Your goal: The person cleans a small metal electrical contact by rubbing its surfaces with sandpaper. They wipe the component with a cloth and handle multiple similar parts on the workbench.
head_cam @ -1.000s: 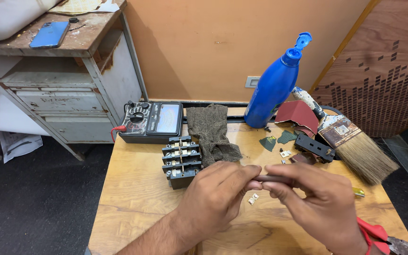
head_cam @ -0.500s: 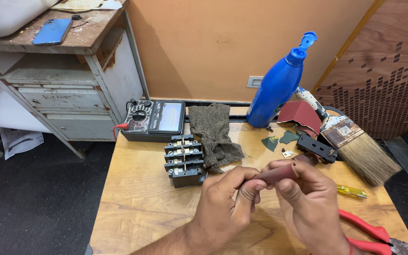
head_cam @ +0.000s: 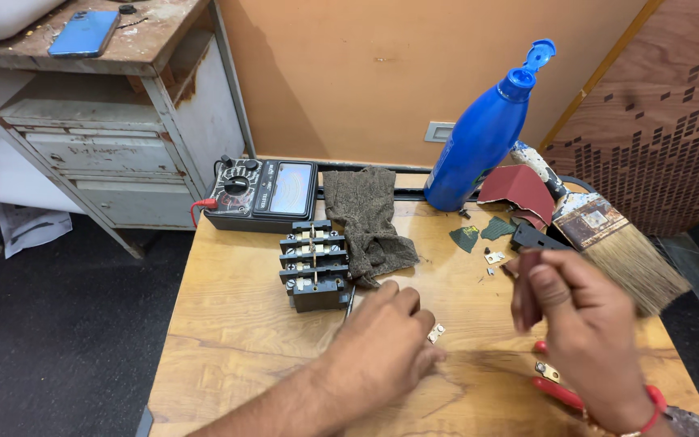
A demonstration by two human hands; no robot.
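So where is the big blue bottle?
The blue bottle stands at the table's far edge against the wall, right of the brown cloth and left of the paintbrush.

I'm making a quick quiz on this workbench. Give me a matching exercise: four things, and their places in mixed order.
1. multimeter
2. paintbrush
3. mobile phone
4. small metal clip

A. on the metal cabinet
B. by the left hand
C. table's right edge
D. table's back left edge

Pairs: 1-D, 2-C, 3-A, 4-B
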